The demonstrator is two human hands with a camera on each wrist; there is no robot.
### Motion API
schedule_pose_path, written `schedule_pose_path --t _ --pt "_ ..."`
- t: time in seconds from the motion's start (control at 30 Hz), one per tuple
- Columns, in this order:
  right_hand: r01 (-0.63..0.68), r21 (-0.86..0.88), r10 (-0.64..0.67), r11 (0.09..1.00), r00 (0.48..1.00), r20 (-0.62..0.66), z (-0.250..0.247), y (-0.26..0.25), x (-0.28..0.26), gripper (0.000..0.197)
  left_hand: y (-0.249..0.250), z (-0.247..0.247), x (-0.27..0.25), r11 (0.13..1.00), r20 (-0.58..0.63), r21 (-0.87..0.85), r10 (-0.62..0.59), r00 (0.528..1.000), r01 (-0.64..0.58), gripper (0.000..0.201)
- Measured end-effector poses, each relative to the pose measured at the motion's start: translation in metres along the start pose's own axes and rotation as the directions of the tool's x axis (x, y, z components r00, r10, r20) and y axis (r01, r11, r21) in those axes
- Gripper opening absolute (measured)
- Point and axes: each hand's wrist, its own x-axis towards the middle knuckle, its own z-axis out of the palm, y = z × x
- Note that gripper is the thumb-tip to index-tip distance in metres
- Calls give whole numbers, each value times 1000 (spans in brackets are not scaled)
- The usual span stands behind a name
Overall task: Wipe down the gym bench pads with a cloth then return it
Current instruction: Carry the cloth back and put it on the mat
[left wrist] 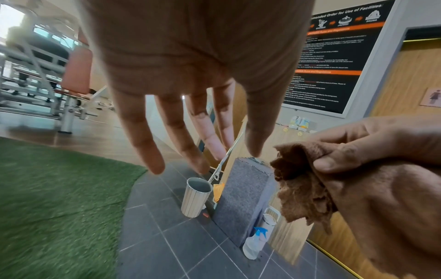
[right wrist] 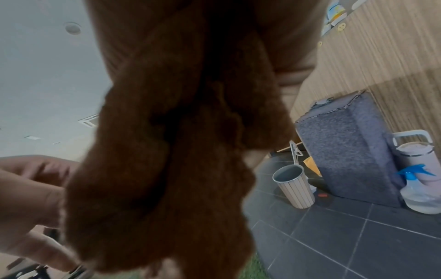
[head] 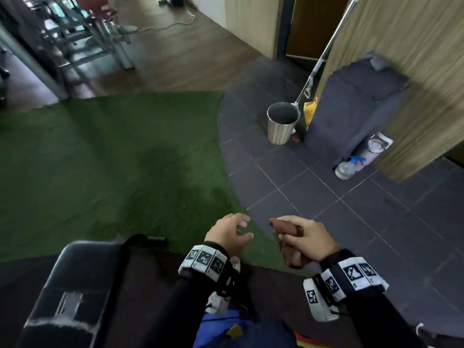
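My right hand (head: pixel 301 237) grips a bunched brown cloth (head: pixel 286 229), held at waist height over the edge of the green turf. The cloth (left wrist: pixel 300 181) hangs from my thumb and fingers, and the cloth (right wrist: pixel 171 151) fills most of the right wrist view. My left hand (head: pixel 233 232) hovers just left of it with fingers spread and relaxed (left wrist: pixel 186 143), holding nothing. A black bench pad (head: pixel 72 285) sits at the lower left, beside my left arm.
Ahead on the grey tiles stand a slatted bin (head: pixel 282 123), a grey felt-covered box (head: pixel 351 114), a spray bottle (head: pixel 350 167) and a white jug (head: pixel 375 146), against a wood-panelled wall. A mop handle (head: pixel 319 61) leans there. Gym machines (head: pixel 82 38) stand far left.
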Motion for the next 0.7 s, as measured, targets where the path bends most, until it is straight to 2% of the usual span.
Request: schedule_pose_path --t 0.17,0.3,0.5,0.7 --pt "-82 23 84 996 992 -93 -19 -14 72 40 8 -55 91 996 92 67 45 995 -51 40" --pt "-153 87 166 984 971 -171 -39 -12 111 40 24 -79 150 989 147 110 81 986 -98 40" --pt "-202 177 240 963 942 -235 -82 2 166 40 62 -86 236 977 193 109 158 968 -182 37" --pt "-208 221 268 953 918 -292 -159 33 239 41 127 -69 344 965 219 102 214 952 -241 34"
